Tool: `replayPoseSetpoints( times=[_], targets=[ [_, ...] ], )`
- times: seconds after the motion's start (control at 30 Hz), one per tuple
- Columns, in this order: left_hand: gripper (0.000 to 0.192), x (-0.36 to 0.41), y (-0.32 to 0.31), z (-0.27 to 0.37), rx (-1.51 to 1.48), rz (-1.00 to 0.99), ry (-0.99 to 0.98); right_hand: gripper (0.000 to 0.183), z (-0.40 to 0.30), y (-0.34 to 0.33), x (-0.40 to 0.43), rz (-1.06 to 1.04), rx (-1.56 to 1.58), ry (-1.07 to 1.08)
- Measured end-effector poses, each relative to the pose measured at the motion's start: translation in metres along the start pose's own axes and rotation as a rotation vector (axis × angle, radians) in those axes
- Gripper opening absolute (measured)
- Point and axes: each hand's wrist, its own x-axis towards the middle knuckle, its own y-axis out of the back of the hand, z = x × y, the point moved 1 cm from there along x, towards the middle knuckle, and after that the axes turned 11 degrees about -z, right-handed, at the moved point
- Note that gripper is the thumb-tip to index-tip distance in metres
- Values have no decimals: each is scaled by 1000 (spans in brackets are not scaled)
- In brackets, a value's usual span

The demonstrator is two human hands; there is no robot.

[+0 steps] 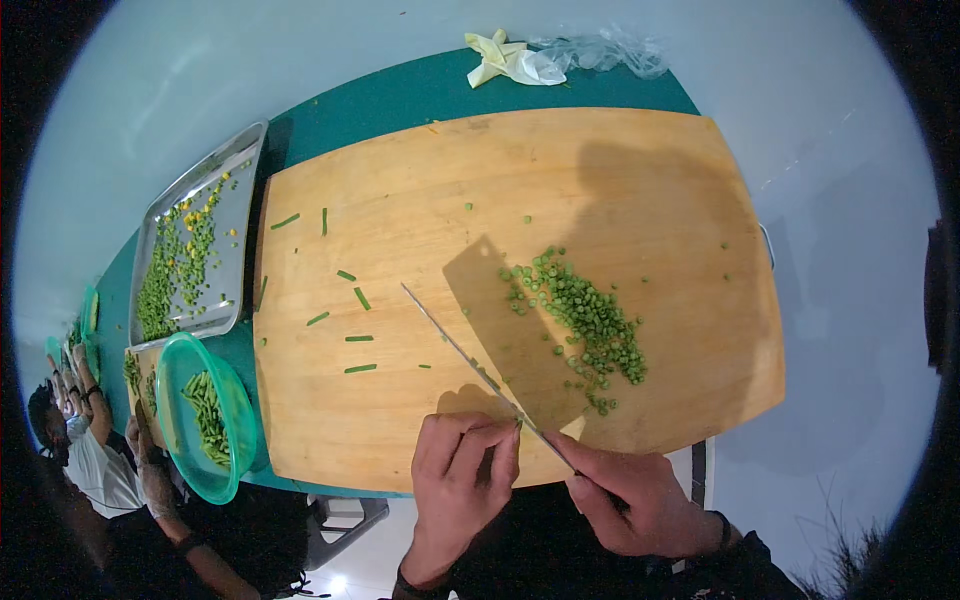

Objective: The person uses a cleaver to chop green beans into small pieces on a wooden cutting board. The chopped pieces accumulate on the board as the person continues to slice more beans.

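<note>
My right hand (637, 491) grips the handle of a kitchen knife (472, 364), seen nearly edge-on above the wooden cutting board (420, 180). The blade runs up and to the left from my hand and casts a broad shadow. Beside the blade near its handle end, my left hand (465, 469) has thumb and forefinger pinched together around a tiny green bit. A pile of chopped green beans (592, 319) lies right of the knife. Several longer green bean pieces (360, 368) are scattered on the board's left part.
Left of the board stand a metal tray (247, 195) of green and yellow pieces and a green plastic bowl (247, 420) with cut beans. Crumpled plastic and a glove (499, 58) lie at the far edge. Other people (97, 450) work at far left; a gloved hand (154, 480) is near the bowl.
</note>
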Motion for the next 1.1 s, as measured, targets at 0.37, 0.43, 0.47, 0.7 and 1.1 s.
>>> replayPoseSetpoints(
  times=[0.37,0.43,0.47,0.7,1.1],
  targets=[
    [20,1,6,2,12,-55,2,66,5,-6,-8,42,-79,147],
    [20,1,7,3,13,-52,4,60,2,-4,-8,23,-57,103],
    [20,1,7,3,16,-52,3,56,0,-3,-8,10,-52,67],
    [22,2,2,2,34,-43,-10,48,-2,2,16,-18,63,-20],
    [22,-1,2,1,-3,-30,6,56,0,-1,44,100,78,100]
  ],
)
